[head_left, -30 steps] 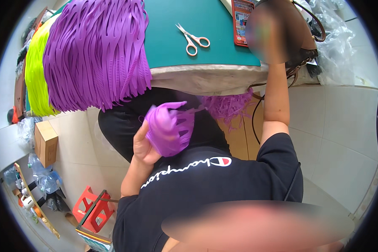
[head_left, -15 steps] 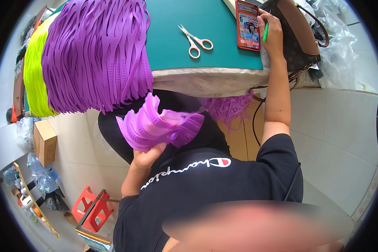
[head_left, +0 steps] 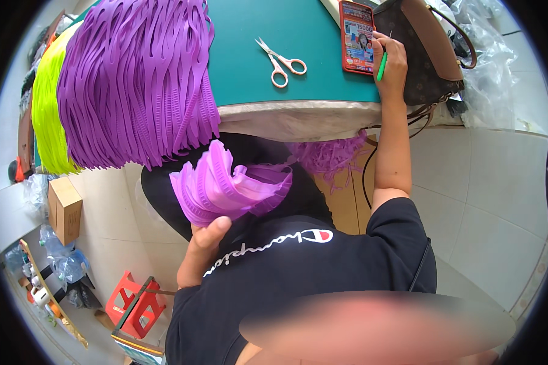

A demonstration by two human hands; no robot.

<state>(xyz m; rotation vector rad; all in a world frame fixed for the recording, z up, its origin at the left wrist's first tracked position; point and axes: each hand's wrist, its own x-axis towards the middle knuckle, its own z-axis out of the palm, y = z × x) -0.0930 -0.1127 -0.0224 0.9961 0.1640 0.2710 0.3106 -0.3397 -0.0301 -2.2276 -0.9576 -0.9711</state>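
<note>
In my left hand (head_left: pixel 206 238), over my lap, is a curled bundle of soft purple rubber strips (head_left: pixel 225 188) with ribbed edges. The thumb lies along the near side of the bundle; my other fingers are hidden beneath it. My right hand (head_left: pixel 391 61) is up at the table's right side, closed round a slim green-handled tool (head_left: pixel 381 67). A thin point shows beyond the knuckles, but the tool's exact kind is unclear. Right beside those fingers lies a red-cased phone (head_left: pixel 357 38) with its screen lit. Pink-handled scissors (head_left: pixel 280 61) rest on the green mat (head_left: pixel 243 79), blades partly apart.
A large heap of purple rubber strips (head_left: pixel 137 85) hangs over the table's left edge, with yellow-green strips (head_left: pixel 47 115) beside it. A brown handbag (head_left: pixel 426 55) stands right of the phone. Purple scraps (head_left: pixel 329 152) lie under the table. A red stool (head_left: pixel 134 304) is at lower left.
My right hand has come slightly down and left beside the phone with the green tool. The purple bundle has turned and dipped a little in my left hand, whose thumb has shifted.
</note>
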